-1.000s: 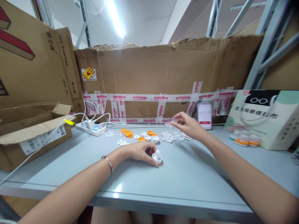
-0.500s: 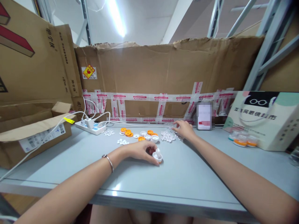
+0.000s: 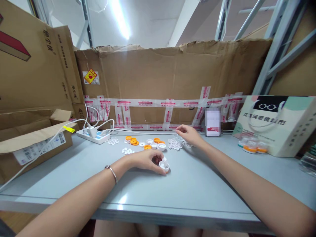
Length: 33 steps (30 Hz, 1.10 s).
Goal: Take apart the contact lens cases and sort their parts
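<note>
Holding the white cup at its four o'clock, the left hand could tip it by squeezing unevenly; right hand's at cup's one o'clock, can't tell if pinching anything.

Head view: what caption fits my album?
Left hand holds a round white-and-orange plastic cup while the right hand is beside small white plastic pieces.

A glaring ceiling tube lights the tabletop brightly, with soft shadows and wide-angle edge distortion.
</note>
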### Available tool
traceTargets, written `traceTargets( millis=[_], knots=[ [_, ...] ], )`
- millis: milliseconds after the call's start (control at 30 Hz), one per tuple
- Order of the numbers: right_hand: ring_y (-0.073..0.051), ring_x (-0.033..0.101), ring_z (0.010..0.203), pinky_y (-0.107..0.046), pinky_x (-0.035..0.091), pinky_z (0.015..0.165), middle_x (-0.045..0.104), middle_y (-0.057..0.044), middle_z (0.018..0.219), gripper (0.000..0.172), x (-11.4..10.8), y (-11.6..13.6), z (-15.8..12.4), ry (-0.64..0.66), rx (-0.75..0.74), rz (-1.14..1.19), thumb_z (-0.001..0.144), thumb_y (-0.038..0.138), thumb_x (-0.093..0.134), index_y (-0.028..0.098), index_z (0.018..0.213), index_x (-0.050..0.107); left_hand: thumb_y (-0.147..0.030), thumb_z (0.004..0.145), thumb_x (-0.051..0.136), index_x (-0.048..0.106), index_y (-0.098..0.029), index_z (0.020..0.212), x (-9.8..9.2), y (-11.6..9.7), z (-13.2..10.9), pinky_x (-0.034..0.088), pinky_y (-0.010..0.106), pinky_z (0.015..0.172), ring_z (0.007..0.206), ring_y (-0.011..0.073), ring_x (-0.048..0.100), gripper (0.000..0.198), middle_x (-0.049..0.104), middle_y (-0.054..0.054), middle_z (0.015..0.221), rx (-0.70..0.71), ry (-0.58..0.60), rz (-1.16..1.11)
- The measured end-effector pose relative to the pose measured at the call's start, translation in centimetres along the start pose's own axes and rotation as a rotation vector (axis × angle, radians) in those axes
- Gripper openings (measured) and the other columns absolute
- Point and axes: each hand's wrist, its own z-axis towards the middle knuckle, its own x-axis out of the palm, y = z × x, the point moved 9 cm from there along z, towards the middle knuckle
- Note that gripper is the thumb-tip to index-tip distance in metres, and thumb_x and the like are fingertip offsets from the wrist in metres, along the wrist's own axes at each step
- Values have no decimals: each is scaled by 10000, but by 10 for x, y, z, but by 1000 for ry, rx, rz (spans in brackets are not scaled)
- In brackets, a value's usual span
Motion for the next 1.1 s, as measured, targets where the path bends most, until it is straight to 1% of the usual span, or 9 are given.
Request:
traceTargets(
  millis=[67, 133, 200, 300, 467, 800, 867, 1000, 1100],
  knots=[
    [-113, 474, 612, -227, 362, 560, 557, -3, 677, 316, 18, 39, -21, 266, -129, 187, 760, 448, 440, 150, 774, 545, -426, 589, 666, 527, -177, 836, -1, 0, 0, 330, 193, 590, 690, 99, 431, 378, 485, -24, 766, 14, -9, 25],
    [-101, 440, 586, -214, 331, 523, 528, 15, 643, 345, 33, 77, -49, 519, -266, 204, 739, 497, 464, 160, 711, 533, -441, 592, 660, 525, -174, 835, -2, 0, 1, 334, 193, 578, 680, 98, 428, 385, 482, -24, 759, 38, -16, 50],
    [-94, 416, 558, -205, 294, 490, 515, 21, 620, 339, 39, 98, -70, 615, -346, 128, 708, 500, 511, 162, 682, 524, -437, 607, 650, 524, -171, 845, -1, -2, 1, 339, 192, 569, 668, 96, 430, 379, 491, -22, 756, 71, -5, 56],
    [-96, 422, 548, -205, 270, 482, 543, 12, 643, 244, 40, 112, -82, 606, -431, 5, 738, 411, 503, 173, 756, 552, -410, 636, 635, 527, -168, 866, 1, -8, 1, 347, 191, 566, 656, 93, 441, 351, 514, -19, 757, 137, 1, 59],
    [-97, 420, 514, -212, 259, 485, 566, 7, 623, 180, 40, 116, -86, 591, -533, -104, 777, 267, 430, 189, 811, 589, -385, 628, 649, 557, -154, 922, -3, -16, 0, 368, 202, 596, 693, 109, 473, 385, 559, 11, 800, 184, -91, 139],
    [-113, 457, 601, -217, 321, 530, 570, -38, 732, 120, 36, 127, -99, 646, -641, -69, 776, 163, 413, 157, 766, 532, -370, 616, 662, 553, -151, 854, 1, -16, 1, 394, 192, 584, 671, 98, 490, 342, 565, 0, 785, 184, -10, 119],
    [-108, 438, 582, -220, 311, 526, 552, -25, 695, 123, 26, 129, -94, 575, -627, -26, 790, 189, 403, 161, 732, 508, -392, 606, 665, 552, -156, 861, 1, -15, 0, 396, 192, 575, 664, 99, 492, 366, 565, 1, 780, 166, -12, 133],
    [-96, 383, 528, -220, 308, 510, 455, 9, 580, 307, -16, 123, -73, 298, -477, 200, 864, 306, 272, 174, 629, 419, -436, 617, 641, 562, -163, 856, 0, -16, -3, 402, 197, 582, 679, 106, 503, 372, 574, 9, 781, 127, -31, 180],
    [-105, 411, 575, -221, 325, 532, 470, 11, 622, 294, -17, 114, -66, 310, -401, 231, 860, 366, 300, 177, 686, 444, -416, 647, 614, 569, -166, 865, 0, -19, -5, 401, 197, 585, 684, 107, 504, 334, 576, 12, 790, 137, -64, 220]
  ],
)
